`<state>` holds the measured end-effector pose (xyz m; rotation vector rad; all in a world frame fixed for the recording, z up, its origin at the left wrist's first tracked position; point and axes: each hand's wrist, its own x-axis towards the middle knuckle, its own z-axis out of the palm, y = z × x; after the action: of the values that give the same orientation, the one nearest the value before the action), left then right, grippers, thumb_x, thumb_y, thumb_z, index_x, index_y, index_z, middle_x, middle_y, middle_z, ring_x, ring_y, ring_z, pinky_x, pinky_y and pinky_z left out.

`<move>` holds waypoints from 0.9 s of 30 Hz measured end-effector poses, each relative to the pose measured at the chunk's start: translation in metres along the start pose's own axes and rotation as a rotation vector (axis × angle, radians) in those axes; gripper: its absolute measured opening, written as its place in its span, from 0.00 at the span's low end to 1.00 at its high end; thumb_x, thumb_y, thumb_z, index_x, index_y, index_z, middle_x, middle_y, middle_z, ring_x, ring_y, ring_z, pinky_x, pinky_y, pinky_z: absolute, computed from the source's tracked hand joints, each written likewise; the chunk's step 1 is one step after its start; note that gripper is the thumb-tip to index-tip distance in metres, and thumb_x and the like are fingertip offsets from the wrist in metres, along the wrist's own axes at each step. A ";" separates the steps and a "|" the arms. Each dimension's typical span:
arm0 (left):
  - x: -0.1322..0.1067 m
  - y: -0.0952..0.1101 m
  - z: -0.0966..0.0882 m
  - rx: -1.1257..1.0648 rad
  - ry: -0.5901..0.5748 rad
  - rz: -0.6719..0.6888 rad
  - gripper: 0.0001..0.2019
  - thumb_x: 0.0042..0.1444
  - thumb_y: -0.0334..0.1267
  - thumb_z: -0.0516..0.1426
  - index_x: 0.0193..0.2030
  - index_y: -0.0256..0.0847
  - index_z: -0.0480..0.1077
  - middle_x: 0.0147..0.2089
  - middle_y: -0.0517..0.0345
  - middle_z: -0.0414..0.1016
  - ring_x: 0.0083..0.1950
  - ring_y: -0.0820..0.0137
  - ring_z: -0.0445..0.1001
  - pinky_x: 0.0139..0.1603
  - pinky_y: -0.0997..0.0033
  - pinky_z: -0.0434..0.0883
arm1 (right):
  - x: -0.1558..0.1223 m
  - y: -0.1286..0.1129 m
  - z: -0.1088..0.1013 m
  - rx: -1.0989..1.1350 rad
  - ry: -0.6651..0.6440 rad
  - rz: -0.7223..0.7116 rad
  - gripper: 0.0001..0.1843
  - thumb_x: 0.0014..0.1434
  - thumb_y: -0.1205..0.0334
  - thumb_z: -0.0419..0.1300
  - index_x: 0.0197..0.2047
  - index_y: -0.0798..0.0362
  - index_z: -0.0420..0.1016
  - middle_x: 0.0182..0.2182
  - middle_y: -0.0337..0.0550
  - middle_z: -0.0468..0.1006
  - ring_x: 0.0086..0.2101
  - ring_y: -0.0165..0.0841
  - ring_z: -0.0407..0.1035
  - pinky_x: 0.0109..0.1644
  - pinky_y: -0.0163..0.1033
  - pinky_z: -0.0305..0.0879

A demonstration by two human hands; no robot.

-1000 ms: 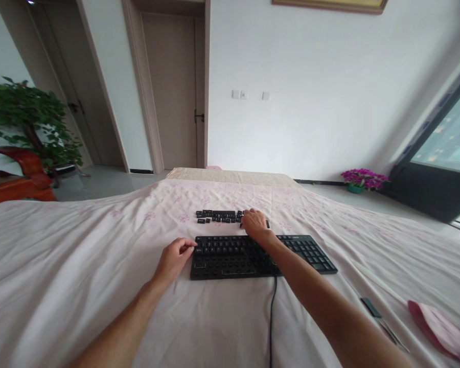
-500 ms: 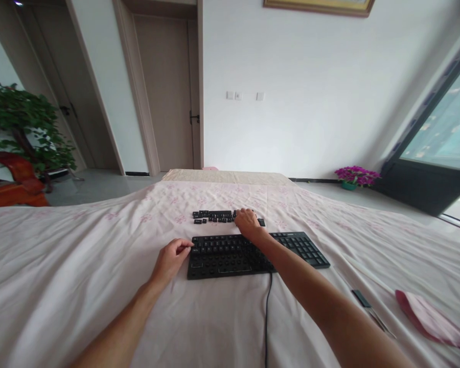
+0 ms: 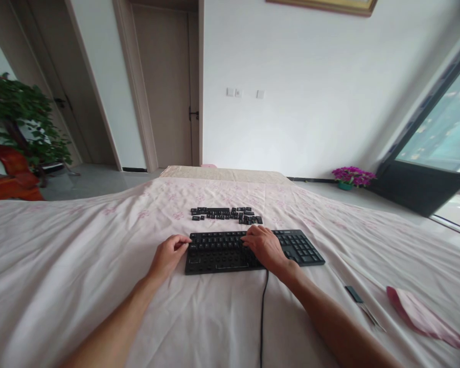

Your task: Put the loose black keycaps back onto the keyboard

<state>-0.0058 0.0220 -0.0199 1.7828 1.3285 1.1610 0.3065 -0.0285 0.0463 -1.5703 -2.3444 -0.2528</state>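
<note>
A black keyboard [image 3: 222, 266] lies on the cloth, with keys in its upper rows and number pad and bare key sockets in the lower left rows. My left hand [image 3: 171, 250] grips its upper left edge between thumb and fingers. Over the middle-right keys, my right hand [image 3: 266, 248] is bent down with its fingertips drawn together. Whatever those fingertips hold is too small or hidden to make out. Just beyond the keyboard, loose black keycaps [image 3: 218, 212] are laid out in rows.
The keyboard cable [image 3: 264, 317] runs toward me over the wrinkled floral cloth [image 3: 203, 322]. To the right lie a dark-handled tool with thin metal prongs [image 3: 354, 294] and a folded pink cloth [image 3: 421, 317]. Purple flowers [image 3: 353, 176] stand on the floor by the wall.
My right hand has come back from the loose keycaps to the keyboard, uncovering the right end of their rows. My left hand stays at the keyboard's left edge. The view has shifted slightly.
</note>
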 end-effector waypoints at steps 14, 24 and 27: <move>0.001 -0.002 0.000 -0.002 -0.003 -0.013 0.10 0.51 0.40 0.55 0.38 0.41 0.74 0.38 0.56 0.78 0.39 0.67 0.76 0.43 0.69 0.70 | -0.005 -0.005 0.005 -0.179 -0.044 -0.077 0.14 0.66 0.57 0.48 0.43 0.46 0.76 0.37 0.42 0.72 0.39 0.34 0.61 0.41 0.40 0.50; 0.001 -0.001 0.001 -0.008 -0.006 -0.009 0.10 0.50 0.40 0.55 0.38 0.41 0.74 0.39 0.56 0.78 0.39 0.66 0.76 0.44 0.69 0.70 | -0.005 -0.013 0.007 -0.256 -0.090 -0.110 0.10 0.63 0.64 0.51 0.42 0.50 0.73 0.38 0.45 0.72 0.39 0.36 0.61 0.41 0.41 0.51; 0.002 -0.003 0.001 -0.007 -0.010 -0.010 0.11 0.50 0.40 0.55 0.38 0.41 0.74 0.39 0.56 0.78 0.39 0.66 0.76 0.45 0.68 0.70 | -0.004 -0.017 0.008 -0.296 -0.104 -0.118 0.09 0.61 0.67 0.53 0.42 0.53 0.72 0.38 0.45 0.71 0.38 0.37 0.62 0.40 0.42 0.52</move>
<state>-0.0059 0.0246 -0.0222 1.7728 1.3245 1.1487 0.2908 -0.0358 0.0375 -1.6071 -2.5802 -0.5815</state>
